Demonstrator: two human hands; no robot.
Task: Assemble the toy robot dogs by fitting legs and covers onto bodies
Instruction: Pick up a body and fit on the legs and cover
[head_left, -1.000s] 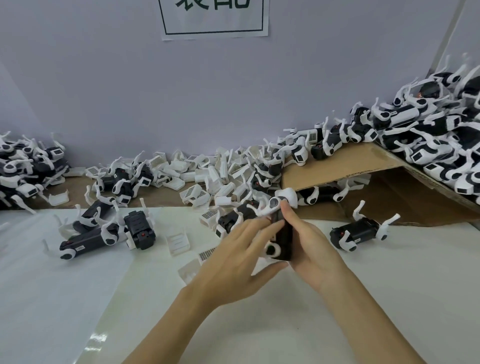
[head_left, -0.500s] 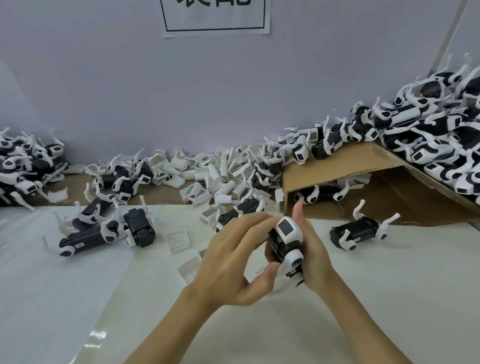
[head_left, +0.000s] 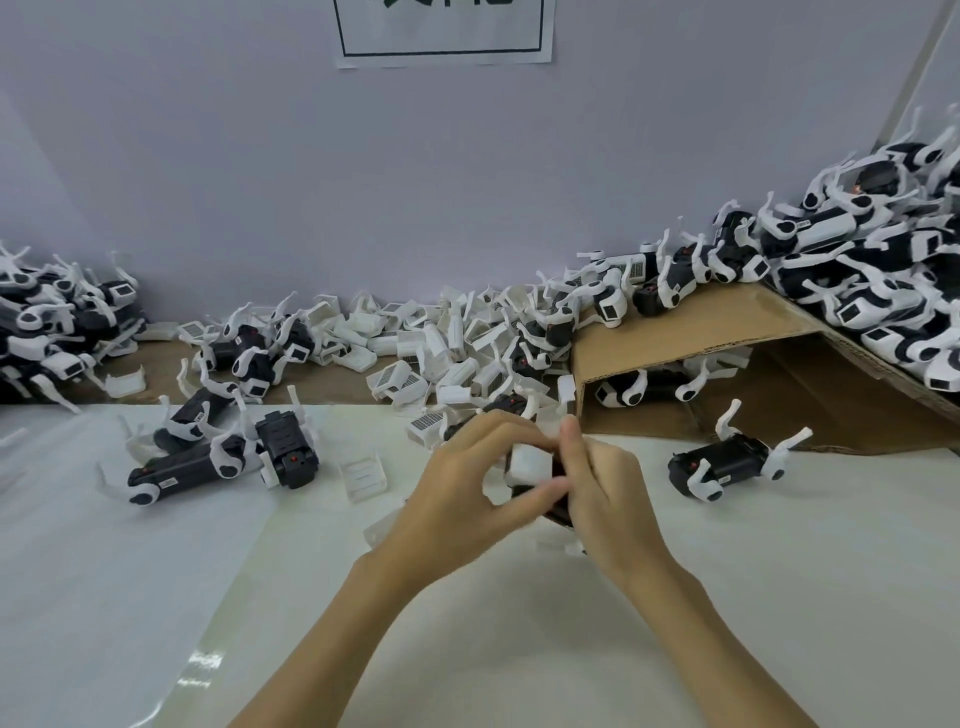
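Now, hands: both are together above the middle of the white worktop (head_left: 727, 597), clamped on one toy dog (head_left: 530, 465) between them.
Left hand (head_left: 462, 499): fingers curl over the top of the toy and the thumb presses its near side.
Right hand (head_left: 605, 493): fingers wrap the toy's dark body from the right, one fingertip raised above it.
Toy dog: held off the worktop; its white cover faces the camera, the black body shows beneath, blurred.
Loose covers (head_left: 441, 353): a white heap along the back wall, behind the hands.
Single cover (head_left: 363, 475): lies on the worktop left of the hands.
Left group (head_left: 208, 457): several black bodies with white legs lie on the worktop's left part.
Lone dog (head_left: 727, 460): lies on its side right of the hands, near the cardboard (head_left: 701, 322).
Right heap (head_left: 883, 291): many black-and-white dogs piled on the cardboard's slope.
Far-left heap (head_left: 47, 332): more dogs by the wall.
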